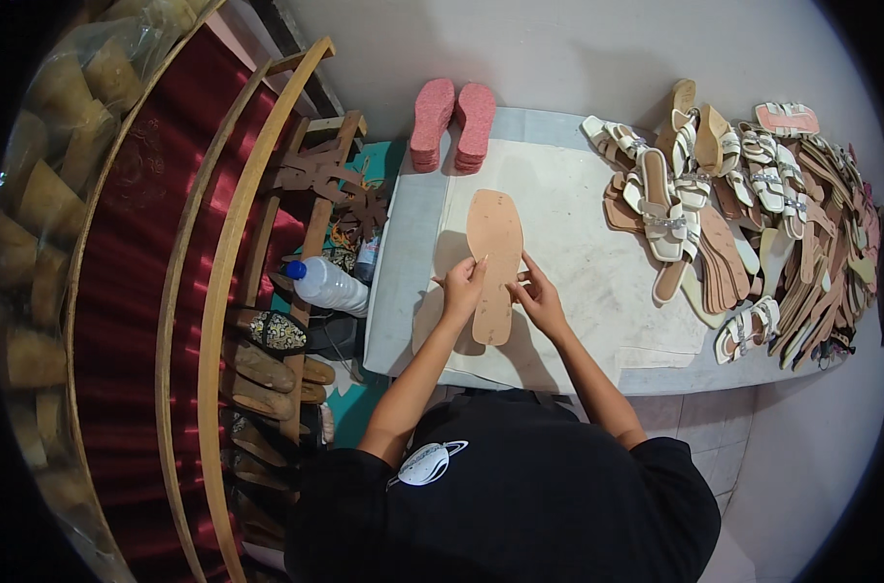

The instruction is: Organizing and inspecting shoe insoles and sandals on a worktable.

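A wooden rack (267, 253) holding finished footwear is seen at the far left, with a plastic bottle (327, 284) lying beside the bench (403, 243). On the bench, a pale mat (578, 253) is spread, and at its far edge two stacks of pink soles (453, 124) are stood side by side.

At the centre of the mat a single tan sole (493, 262) is held flat or nearly flat. Its long axis is set almost straight away from the person, the broad squared toe pointing toward the far wall and the narrower heel toward the body. The left hand (463, 288) is closed on the sole's left edge near the waist; the right hand (539, 297) is pinched on the right edge opposite. The hands are kept apart, with the sole between them.

No strap or upper is seen on this sole, so the work on it is judged to be at an early stage. To the right, a heap of strapped sandals (670, 194) and bare soles (811, 282) is piled; by that heap, part of the batch appears finished and much is left.
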The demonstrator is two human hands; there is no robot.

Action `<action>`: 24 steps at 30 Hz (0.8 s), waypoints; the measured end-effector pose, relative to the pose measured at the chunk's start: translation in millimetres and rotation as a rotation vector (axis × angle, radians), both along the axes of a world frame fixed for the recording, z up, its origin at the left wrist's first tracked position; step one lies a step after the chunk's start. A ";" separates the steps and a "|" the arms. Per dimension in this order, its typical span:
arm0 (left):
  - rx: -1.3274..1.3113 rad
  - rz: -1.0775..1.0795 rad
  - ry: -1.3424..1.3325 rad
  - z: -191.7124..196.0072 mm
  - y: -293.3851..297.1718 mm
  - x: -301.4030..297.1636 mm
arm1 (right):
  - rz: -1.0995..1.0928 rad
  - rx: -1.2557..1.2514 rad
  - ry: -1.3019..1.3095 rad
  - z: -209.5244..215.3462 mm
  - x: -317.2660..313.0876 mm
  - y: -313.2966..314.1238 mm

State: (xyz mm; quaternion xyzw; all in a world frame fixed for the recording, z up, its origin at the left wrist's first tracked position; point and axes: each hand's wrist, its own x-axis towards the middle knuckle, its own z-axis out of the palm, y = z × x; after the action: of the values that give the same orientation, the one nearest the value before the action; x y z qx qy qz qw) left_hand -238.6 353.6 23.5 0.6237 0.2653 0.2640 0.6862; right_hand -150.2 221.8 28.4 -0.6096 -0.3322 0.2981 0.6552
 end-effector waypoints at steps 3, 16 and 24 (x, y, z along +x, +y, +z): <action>-0.127 -0.052 0.066 -15.0 21.2 -7.4 | -0.024 -0.021 0.122 -4.2 -12.2 22.7; 0.786 0.006 0.577 -43.4 72.5 -12.6 | -0.107 -0.110 0.081 -58.7 29.2 106.8; 0.961 -0.116 0.749 -58.2 89.4 -21.5 | -0.141 -0.508 -0.385 -39.1 19.7 124.3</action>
State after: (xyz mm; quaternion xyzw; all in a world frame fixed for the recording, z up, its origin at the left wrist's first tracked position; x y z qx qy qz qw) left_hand -260.1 443.0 -34.7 0.9272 0.3054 0.0793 0.2017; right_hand -130.5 346.1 -10.7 -0.8203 -0.3218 0.2044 0.4263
